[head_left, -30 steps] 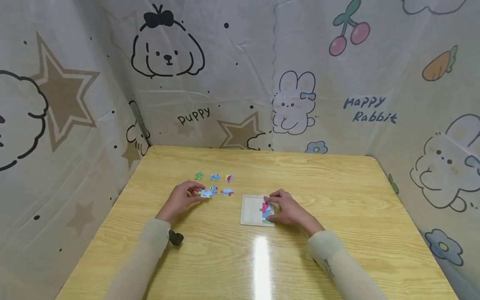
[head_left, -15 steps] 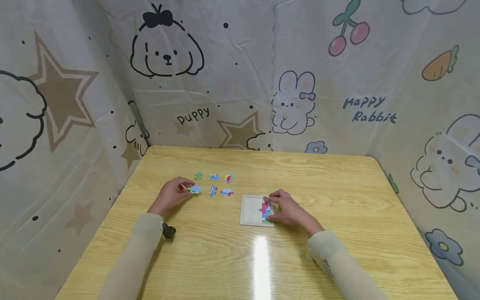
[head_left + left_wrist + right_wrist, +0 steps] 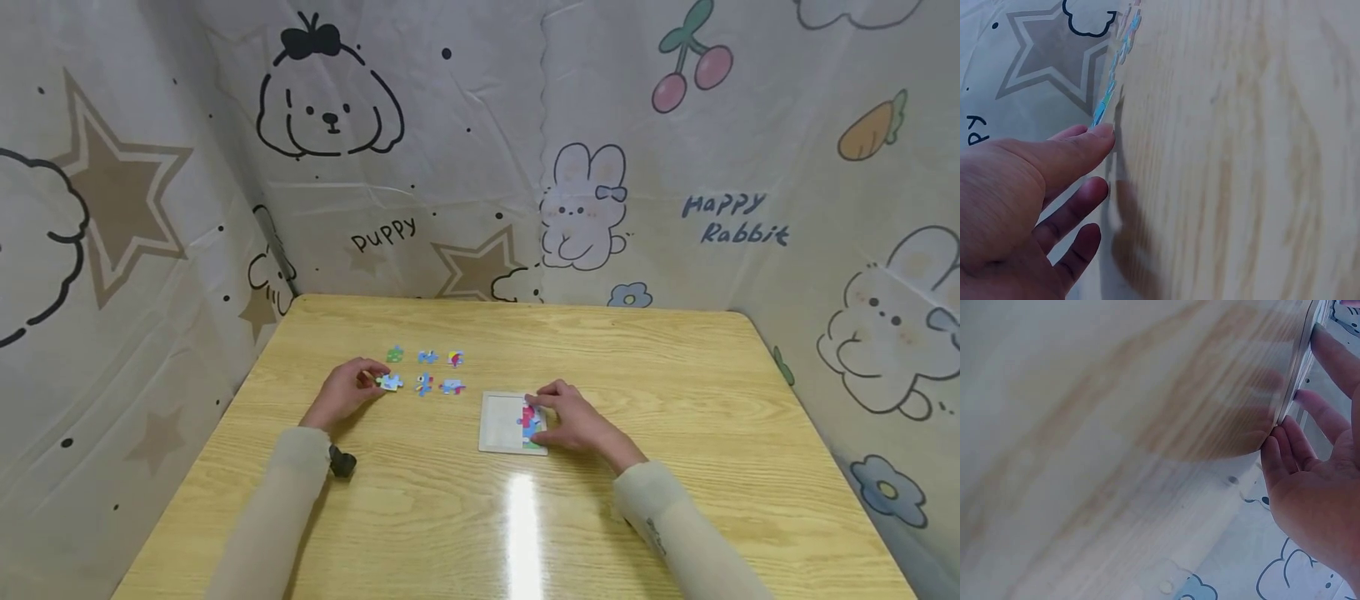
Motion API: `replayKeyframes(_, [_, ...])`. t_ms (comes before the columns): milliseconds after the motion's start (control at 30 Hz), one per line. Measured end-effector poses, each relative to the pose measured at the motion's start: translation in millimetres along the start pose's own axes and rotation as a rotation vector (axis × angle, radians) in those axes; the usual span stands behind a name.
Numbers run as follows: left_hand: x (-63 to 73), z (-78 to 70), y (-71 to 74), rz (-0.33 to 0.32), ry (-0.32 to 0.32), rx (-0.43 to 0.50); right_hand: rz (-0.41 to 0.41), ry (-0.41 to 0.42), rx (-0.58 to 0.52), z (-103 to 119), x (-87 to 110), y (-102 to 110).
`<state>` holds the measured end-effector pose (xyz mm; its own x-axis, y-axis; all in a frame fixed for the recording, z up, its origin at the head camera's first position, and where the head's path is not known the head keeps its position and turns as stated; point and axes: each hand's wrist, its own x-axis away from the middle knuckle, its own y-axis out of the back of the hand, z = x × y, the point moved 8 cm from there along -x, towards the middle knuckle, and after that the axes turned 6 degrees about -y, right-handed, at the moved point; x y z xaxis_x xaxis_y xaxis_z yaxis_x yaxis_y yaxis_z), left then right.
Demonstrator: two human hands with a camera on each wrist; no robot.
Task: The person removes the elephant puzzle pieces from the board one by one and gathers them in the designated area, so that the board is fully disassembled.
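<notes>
My left hand (image 3: 349, 390) pinches a light-blue and green jigsaw piece (image 3: 391, 382) between thumb and finger, at the left end of the lower row of loose pieces. In the left wrist view the thumb (image 3: 1088, 150) lies at the piece's near end, and the other fingers are loosely bent. My right hand (image 3: 576, 418) holds the right side of a flat, pale puzzle tray (image 3: 498, 451), thumb at the lower corner and fingers at the upper. Joined red, blue and green pieces (image 3: 529, 421) fill the tray's right strip, partly hidden by that hand.
Beside the held piece lie a bird-patterned piece (image 3: 424, 384) and a blue-red piece (image 3: 452, 387). Behind them are a green piece (image 3: 394, 354), a blue piece (image 3: 427, 357) and a yellow-red piece (image 3: 455, 358). Printed cloth (image 3: 480, 167) walls the wooden table (image 3: 637, 367) at back and sides.
My left hand has drawn its piece left, away from the bird-patterned piece, and has stayed about there for the last half second. The right hand and tray have kept their place.
</notes>
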<state>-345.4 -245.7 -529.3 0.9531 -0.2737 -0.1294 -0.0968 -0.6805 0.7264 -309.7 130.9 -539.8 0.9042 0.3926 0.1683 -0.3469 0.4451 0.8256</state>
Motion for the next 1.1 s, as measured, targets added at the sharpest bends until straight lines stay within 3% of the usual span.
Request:
replayKeyframes(167, [-2.6, 1.5, -3.2, 0.002, -0.006, -0.016, -0.003, 0.006, -0.005, 1.1, 1.4, 2.3])
replayKeyframes(533, [-3.9, 6.7, -5.3, 0.029, 0.045, -0.022, 0.0, -0.006, -0.016, 5.0, 3.3, 2.6])
replayKeyframes(767, [-0.8, 2.9, -7.1, 0.061, 0.024, -0.027, 0.006, -0.014, -0.023, 1.9, 4.0, -2.5])
replayKeyframes(1100, [-2.3, -0.1, -7.6, 0.078, 0.019, -0.036, -0.004, -0.003, -0.014, 5.0, 6.2, 5.6])
